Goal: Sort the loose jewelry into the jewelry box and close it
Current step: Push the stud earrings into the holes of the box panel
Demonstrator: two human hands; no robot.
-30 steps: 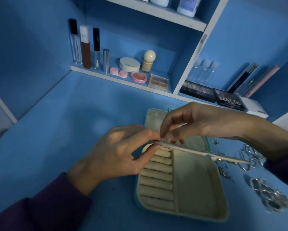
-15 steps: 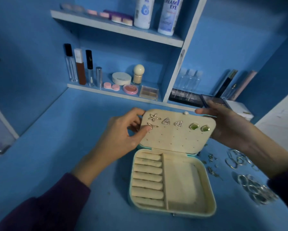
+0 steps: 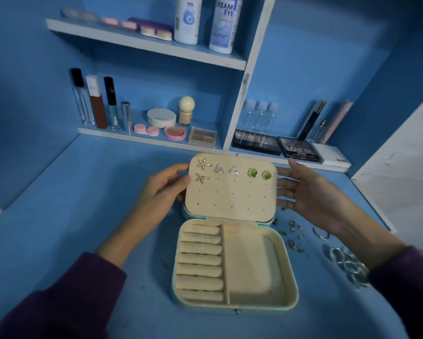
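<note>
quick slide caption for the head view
Left hand holds the jewelry box lid, right hand open beside it; loose jewelry lies outside.

Your jewelry box (image 3: 235, 307) sits open before you on the desk (image 3: 83, 216), lid (image 3: 230, 199) up at its 12 o'clock. Six earrings (image 3: 233, 170) are pinned along the lid's top. In the base: ring rolls (image 3: 200, 260) at 9 o'clock, open tray (image 3: 249, 270) at 3. Your left hand (image 3: 161, 196) holds the lid's 9 o'clock edge, right hand (image 3: 310, 196) at its 3 o'clock edge. Loose jewelry (image 3: 347, 265) lies on the desk at the box's 3 o'clock; shelves (image 3: 142, 139) w/ cosmetics (image 3: 161, 117) at 12, behind.
</note>
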